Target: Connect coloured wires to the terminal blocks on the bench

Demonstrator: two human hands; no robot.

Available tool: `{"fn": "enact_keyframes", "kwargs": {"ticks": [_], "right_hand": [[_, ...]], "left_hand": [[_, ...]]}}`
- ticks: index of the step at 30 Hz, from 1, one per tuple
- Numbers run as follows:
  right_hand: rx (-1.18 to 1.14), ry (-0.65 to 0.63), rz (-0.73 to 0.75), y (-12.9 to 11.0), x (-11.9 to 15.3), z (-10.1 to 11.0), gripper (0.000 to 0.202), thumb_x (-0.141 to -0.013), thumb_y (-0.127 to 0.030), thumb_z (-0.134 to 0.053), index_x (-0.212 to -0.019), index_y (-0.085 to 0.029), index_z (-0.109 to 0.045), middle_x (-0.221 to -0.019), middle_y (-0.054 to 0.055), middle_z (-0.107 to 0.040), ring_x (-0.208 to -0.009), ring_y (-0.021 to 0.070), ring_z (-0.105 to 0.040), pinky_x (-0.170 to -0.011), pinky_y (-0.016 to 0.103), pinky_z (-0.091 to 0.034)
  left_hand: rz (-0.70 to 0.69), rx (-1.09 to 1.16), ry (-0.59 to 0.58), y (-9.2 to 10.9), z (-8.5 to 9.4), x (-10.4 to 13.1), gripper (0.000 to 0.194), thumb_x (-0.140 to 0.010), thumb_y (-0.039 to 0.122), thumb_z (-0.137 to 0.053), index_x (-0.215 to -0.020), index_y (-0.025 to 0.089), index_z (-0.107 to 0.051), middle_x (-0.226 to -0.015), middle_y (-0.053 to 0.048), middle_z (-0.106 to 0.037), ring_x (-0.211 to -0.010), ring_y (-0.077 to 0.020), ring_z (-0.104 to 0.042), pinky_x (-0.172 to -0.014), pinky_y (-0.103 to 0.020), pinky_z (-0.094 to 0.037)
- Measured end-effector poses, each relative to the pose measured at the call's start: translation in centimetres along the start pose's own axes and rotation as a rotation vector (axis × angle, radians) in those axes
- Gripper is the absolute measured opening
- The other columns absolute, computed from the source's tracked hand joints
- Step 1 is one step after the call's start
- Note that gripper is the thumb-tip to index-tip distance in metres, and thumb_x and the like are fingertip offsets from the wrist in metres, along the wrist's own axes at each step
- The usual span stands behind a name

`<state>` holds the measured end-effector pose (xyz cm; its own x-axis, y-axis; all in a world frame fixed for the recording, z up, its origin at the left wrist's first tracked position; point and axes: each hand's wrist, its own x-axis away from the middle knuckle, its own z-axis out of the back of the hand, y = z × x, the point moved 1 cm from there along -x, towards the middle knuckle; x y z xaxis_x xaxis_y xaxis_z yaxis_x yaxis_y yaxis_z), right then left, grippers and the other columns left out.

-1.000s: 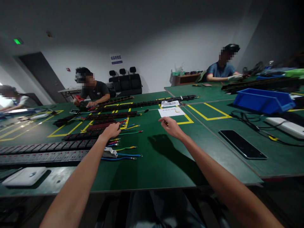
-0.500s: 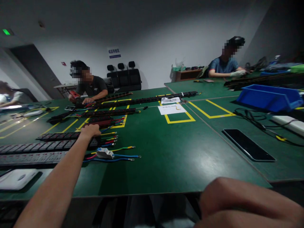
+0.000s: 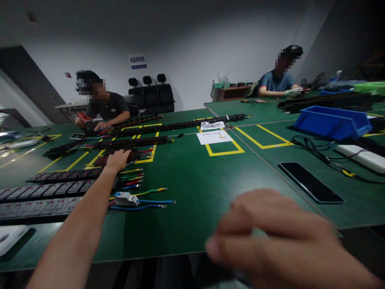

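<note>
My left hand [image 3: 118,160] reaches across the green table and rests at a dark red and black strip [image 3: 100,160] with coloured wires at its right end. Its fingers look bent over the strip; whether they grip it is hidden. Close to the camera, my right hand [image 3: 264,237] is curled and blurred above the table's front edge; its fingertips are partly hidden. Nearer me than my left hand lie a black socket strip [image 3: 66,175] and a grey socket strip [image 3: 45,206]. A white-grey connector [image 3: 126,198] sits on blue wires at the right end of the strips.
Paper sheets [image 3: 214,137] lie mid-table beside yellow tape outlines. To the right are a phone [image 3: 311,182], a blue bin [image 3: 331,122], black cables and a white power strip [image 3: 362,157]. Two people sit across the table, one holding a red tool [image 3: 83,117].
My right hand has risen and moved left, showing more of its fingers. The view has turned slightly right. My left hand has shifted a little along the dark red strip.
</note>
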<state>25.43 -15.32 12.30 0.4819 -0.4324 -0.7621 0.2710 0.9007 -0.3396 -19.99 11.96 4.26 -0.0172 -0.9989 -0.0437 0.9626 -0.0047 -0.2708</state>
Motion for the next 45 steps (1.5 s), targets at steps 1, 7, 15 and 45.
{"fn": "enact_keyframes", "kwargs": {"ticks": [1,7,15,45], "right_hand": [[0.002,-0.014,0.003,1.5,-0.9,-0.6,0.028,-0.088,-0.031,-0.063,-0.113,-0.034,-0.075,-0.086,0.003,-0.073,-0.072,0.0172,-0.066,-0.057,0.03,-0.05],[0.024,-0.036,-0.2,12.4,-2.4,-3.9,0.028,-0.089,-0.01,-0.049,-0.093,-0.019,-0.076,-0.081,0.002,-0.072,-0.069,0.0122,-0.062,-0.064,0.025,-0.047],[-0.012,-0.036,-0.606,19.9,-0.8,-4.7,0.03,-0.082,-0.016,-0.05,-0.092,-0.017,-0.078,-0.08,0.005,-0.075,-0.062,0.0125,-0.063,-0.058,0.023,-0.045],[0.388,-0.244,-0.63,25.3,2.9,-8.5,0.039,-0.102,-0.045,-0.054,-0.126,-0.017,-0.066,-0.107,0.012,-0.067,-0.103,0.0242,-0.063,-0.091,0.033,-0.047]], "left_hand": [[-0.003,-0.001,0.006,0.1,0.0,-0.1,0.059,-0.088,0.031,-0.06,-0.145,0.021,-0.052,-0.143,-0.022,-0.055,-0.126,-0.0418,-0.057,-0.099,-0.054,-0.049],[-0.064,-0.1,-0.032,0.4,1.2,-0.2,0.059,-0.079,0.024,-0.063,-0.138,0.02,-0.052,-0.139,-0.021,-0.056,-0.128,-0.039,-0.052,-0.097,-0.05,-0.049],[-0.167,-0.027,-0.068,-0.9,1.2,0.0,0.056,-0.077,0.019,-0.063,-0.132,0.021,-0.052,-0.129,-0.014,-0.064,-0.117,-0.0304,-0.062,-0.098,-0.037,-0.047],[-0.432,0.319,0.149,21.3,4.2,7.4,0.048,-0.079,0.031,-0.068,-0.126,0.024,-0.058,-0.119,-0.011,-0.062,-0.113,-0.0311,-0.056,-0.094,-0.042,-0.048]]}}
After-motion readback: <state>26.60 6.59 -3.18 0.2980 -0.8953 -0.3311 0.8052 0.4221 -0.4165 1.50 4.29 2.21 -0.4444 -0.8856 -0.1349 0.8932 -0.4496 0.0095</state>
